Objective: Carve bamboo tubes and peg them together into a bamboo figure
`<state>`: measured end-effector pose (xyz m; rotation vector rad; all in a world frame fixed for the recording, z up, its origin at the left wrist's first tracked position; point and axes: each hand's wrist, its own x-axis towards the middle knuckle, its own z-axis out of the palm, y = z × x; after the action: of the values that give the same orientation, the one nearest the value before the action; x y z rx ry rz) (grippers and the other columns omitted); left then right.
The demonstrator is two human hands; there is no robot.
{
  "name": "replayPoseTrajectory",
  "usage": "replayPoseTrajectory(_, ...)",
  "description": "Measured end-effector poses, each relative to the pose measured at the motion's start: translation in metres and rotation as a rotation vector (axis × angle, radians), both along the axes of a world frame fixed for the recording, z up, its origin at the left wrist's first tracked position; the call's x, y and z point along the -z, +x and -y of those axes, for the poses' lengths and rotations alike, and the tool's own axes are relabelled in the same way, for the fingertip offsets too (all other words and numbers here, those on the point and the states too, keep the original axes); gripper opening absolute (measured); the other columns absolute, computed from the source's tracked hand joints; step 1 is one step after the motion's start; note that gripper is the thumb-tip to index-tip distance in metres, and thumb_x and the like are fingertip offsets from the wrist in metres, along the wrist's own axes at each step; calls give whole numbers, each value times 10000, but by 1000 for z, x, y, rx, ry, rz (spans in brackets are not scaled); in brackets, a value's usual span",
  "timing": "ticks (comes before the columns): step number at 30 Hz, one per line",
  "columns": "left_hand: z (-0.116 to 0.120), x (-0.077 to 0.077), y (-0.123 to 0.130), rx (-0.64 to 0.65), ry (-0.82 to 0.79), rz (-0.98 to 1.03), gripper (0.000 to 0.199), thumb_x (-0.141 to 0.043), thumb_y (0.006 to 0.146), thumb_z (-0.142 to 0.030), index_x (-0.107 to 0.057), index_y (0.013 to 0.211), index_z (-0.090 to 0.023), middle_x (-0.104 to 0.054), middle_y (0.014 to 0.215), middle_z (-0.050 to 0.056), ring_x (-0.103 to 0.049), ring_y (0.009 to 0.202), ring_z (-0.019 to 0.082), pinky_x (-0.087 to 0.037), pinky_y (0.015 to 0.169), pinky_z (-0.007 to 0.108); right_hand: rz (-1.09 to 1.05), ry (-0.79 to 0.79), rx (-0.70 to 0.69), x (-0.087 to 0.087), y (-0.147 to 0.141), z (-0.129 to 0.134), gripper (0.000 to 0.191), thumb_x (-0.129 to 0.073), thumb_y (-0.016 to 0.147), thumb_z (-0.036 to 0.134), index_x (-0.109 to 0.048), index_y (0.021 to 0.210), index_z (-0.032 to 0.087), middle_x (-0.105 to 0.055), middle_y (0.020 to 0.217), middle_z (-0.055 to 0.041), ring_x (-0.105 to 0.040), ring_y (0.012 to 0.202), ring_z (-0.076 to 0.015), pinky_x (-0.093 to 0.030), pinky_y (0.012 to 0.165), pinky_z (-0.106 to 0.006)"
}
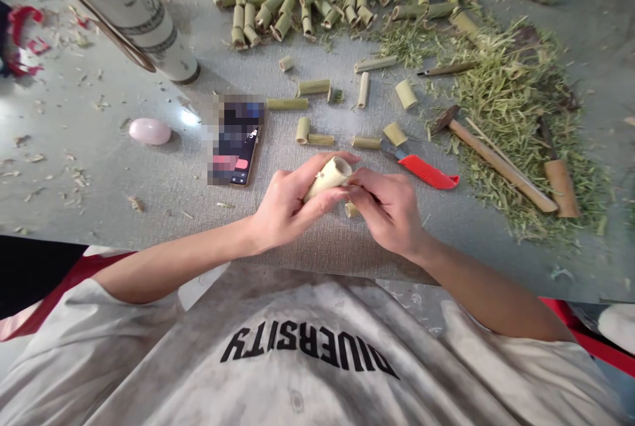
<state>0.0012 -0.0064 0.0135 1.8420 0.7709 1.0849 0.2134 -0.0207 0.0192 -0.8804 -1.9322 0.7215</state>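
My left hand (292,204) is wrapped round a short, pale, peeled bamboo tube (326,178), tilted with its hollow end up and to the right. A small raised nub shows on the tube's side. My right hand (389,208) is closed in a pinch, its fingertips at the tube's rim; what they hold, if anything, is hidden. Below the right fingers, a short bamboo piece (352,210) peeks out. Just beyond the hands lies a knife with a red handle (429,172), its blade between a bamboo piece (367,142) and a short bamboo tube (395,133).
Many cut bamboo pieces (282,6) are heaped at the back. To the right, a hammer (501,161) and a wooden-handled tool (561,188) lie on green shavings (520,95). On the left are a phone (241,148), a pink rounded object (149,131) and a tall white cylinder (143,16).
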Motion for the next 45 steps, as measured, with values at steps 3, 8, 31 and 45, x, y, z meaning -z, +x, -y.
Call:
replayPoseTrajectory(3,-2,4,0,70,-117,52,515,-668,1129,-588,-765,1409,-167,-724,844,12,-527,603,101,-450,565,234,11,0,17,0,1,0,310,-597,1157,213,-552,850,226,-444,625,78,-376,498,-77,-316,515,-251)
replayPoseTrajectory(8,3,15,3,53,-223,120,465,-649,1151,-522,-723,1476,-198,-546,726,-42,-416,586,103,-365,545,245,149,175,138,0,1,7,233,-568,1154,166,-591,929,220,-572,707,37,-477,583,-104,-346,577,-284)
replayPoseTrajectory(31,-18,8,14,292,-889,446,597,-599,1062,-763,-707,1082,-176,-645,646,6,-489,473,116,-414,450,250,438,-145,224,-12,10,-2,438,-433,1217,363,-803,1338,164,-735,751,-16,-488,540,-141,-287,612,-340)
replayPoseTrajectory(45,-2,-5,18,131,-720,399,473,-845,1011,-618,-705,1210,-213,-336,617,-112,-231,489,61,-216,460,210,263,36,155,-10,1,4,289,-456,1215,260,-685,1049,198,-792,918,-42,-618,687,-140,-388,666,-318)
